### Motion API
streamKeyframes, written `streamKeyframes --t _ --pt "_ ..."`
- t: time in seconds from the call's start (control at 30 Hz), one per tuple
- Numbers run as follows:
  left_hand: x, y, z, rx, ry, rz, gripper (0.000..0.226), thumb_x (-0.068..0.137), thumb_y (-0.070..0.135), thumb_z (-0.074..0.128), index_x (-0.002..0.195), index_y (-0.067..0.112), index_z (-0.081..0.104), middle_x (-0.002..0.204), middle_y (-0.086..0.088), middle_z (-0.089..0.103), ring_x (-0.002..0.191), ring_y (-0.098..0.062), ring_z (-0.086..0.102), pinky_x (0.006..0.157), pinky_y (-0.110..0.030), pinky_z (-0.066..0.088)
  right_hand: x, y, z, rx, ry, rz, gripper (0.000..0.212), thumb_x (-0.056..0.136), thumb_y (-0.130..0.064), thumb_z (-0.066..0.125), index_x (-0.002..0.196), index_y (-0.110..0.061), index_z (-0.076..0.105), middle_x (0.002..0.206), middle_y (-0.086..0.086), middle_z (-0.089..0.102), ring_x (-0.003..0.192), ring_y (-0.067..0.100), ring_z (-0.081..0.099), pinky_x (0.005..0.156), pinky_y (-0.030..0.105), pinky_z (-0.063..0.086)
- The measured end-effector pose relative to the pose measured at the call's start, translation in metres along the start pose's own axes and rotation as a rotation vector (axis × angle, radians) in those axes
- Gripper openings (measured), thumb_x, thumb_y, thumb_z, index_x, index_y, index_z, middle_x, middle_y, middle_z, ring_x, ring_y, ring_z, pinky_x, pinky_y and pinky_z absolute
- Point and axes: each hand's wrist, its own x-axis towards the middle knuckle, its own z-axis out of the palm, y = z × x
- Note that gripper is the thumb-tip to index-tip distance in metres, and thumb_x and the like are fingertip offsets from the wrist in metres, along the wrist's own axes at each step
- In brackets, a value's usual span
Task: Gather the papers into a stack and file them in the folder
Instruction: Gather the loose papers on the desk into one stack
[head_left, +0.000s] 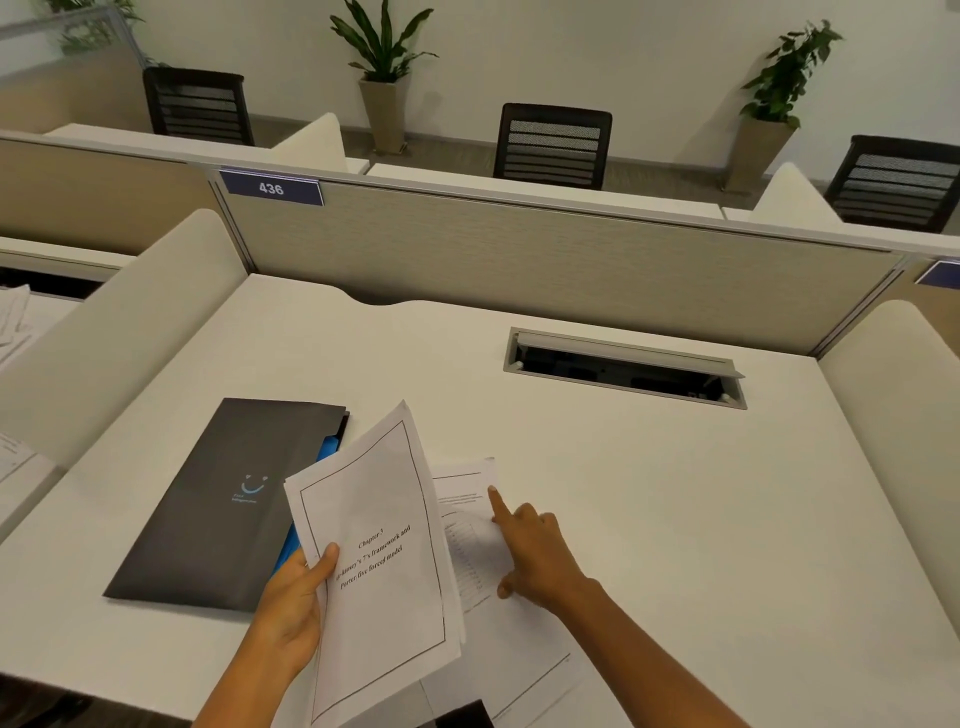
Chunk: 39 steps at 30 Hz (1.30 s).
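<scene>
My left hand (293, 603) grips a thin stack of white papers (379, 566) by its left edge and holds it tilted above the desk; the top page is a bordered chapter title. My right hand (530, 551) rests on another printed sheet (470, 525) lying flat on the desk, index finger stretched out and pressing on it. That sheet is partly hidden under the held stack. A closed dark grey folder (213, 514) with a small blue smile logo lies flat to the left, a blue edge showing along its right side.
The white desk (675, 519) has cream side dividers (104, 332) and a fabric back panel. A cable tray (623, 369) stands open at the back right. More loose papers (13, 317) lie on the neighbouring desk at far left. A dark object (462, 717) sits at the near edge.
</scene>
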Motion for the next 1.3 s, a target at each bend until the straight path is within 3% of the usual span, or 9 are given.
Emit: streamKeyframes --t 0.17,0.27,0.37,0.47,0.6,0.73,0.9,1.1,1.3 --pt "-0.001 0.001 0.000 -0.013 -0.009 0.013 0.035 0.103 0.021 0.060 0.137 0.013 0.063 0.136 -0.023 0.069 0.134 -0.048 0.058 0.111 -0.070 0.044 -0.015 0.009 0.010 0.172 0.014 0.080 0.126 0.081 -0.036 0.089 0.167 -0.031 -0.002 0.154 0.005 0.054 0.135 0.033 0.056 0.115 0.045 0.043" --pt "-0.002 0.000 0.000 -0.011 -0.012 0.021 0.034 0.103 0.020 0.061 0.136 0.012 0.063 0.136 -0.023 0.069 0.134 -0.048 0.059 0.111 -0.070 0.044 -0.022 0.012 0.013 0.280 0.074 0.179 0.102 0.085 -0.031 0.084 0.164 -0.035 0.020 0.150 0.000 0.060 0.132 0.028 0.062 0.107 0.040 0.051" --pt "-0.003 -0.001 -0.002 -0.003 -0.018 0.030 0.034 0.103 0.020 0.061 0.136 0.013 0.062 0.135 -0.023 0.069 0.132 -0.049 0.060 0.110 -0.070 0.045 -0.027 0.018 0.012 0.378 0.163 0.195 0.045 0.092 -0.029 0.075 0.135 -0.026 0.062 0.125 -0.003 0.070 0.113 0.021 0.067 0.095 0.039 0.057" --pt "-0.003 -0.001 -0.003 0.004 -0.025 0.040 0.035 0.102 0.020 0.061 0.137 0.013 0.062 0.134 -0.023 0.070 0.131 -0.049 0.061 0.109 -0.070 0.046 -0.032 0.025 -0.001 0.541 0.334 0.173 0.014 0.095 -0.018 0.075 0.104 -0.008 0.076 0.103 0.005 0.075 0.093 0.025 0.069 0.083 0.043 0.057" --pt "-0.004 -0.002 -0.005 0.029 -0.040 0.047 0.033 0.102 0.020 0.062 0.134 0.016 0.064 0.130 -0.020 0.074 0.127 -0.047 0.064 0.107 -0.069 0.049 -0.043 0.027 -0.040 0.794 0.440 0.219 0.017 0.098 -0.020 0.074 0.103 -0.005 0.078 0.104 0.008 0.081 0.094 0.028 0.075 0.087 0.043 0.060" --pt "-0.005 -0.003 -0.003 0.064 -0.077 0.068 0.037 0.101 0.020 0.063 0.139 0.018 0.063 0.129 -0.017 0.075 0.123 -0.044 0.068 0.103 -0.067 0.053 -0.055 0.021 -0.074 1.027 0.402 0.168 0.017 0.103 -0.031 0.067 0.099 -0.021 0.080 0.095 0.004 0.082 0.077 0.019 0.075 0.068 0.033 0.058" --pt "-0.011 -0.005 0.007 0.095 -0.100 0.082 0.036 0.099 0.021 0.066 0.136 0.022 0.065 0.125 -0.013 0.078 0.119 -0.039 0.071 0.094 -0.057 0.062 -0.060 0.005 -0.088 1.157 0.297 0.098 0.019 0.104 -0.035 0.064 0.107 -0.027 0.081 0.104 0.001 0.084 0.090 0.024 0.081 0.077 0.033 0.067" --pt "-0.017 -0.007 0.017 0.138 -0.116 0.088 0.028 0.100 0.023 0.066 0.127 0.025 0.069 0.118 -0.008 0.081 0.109 -0.031 0.077 0.083 -0.047 0.066 -0.059 -0.011 -0.069 1.233 0.215 0.073 0.020 0.106 -0.025 0.062 0.109 -0.018 0.080 0.108 0.009 0.083 0.097 0.031 0.080 0.087 0.047 0.065" --pt "-0.019 -0.009 0.020 0.178 -0.111 0.057 0.027 0.100 0.024 0.066 0.127 0.023 0.069 0.113 -0.008 0.083 0.098 -0.028 0.081 0.077 -0.046 0.067 -0.055 -0.023 -0.050 1.199 0.137 0.042 0.031 0.105 -0.024 0.063 0.107 0.006 0.067 0.113 0.040 0.064 0.086 0.024 0.059 0.079 0.043 0.047"
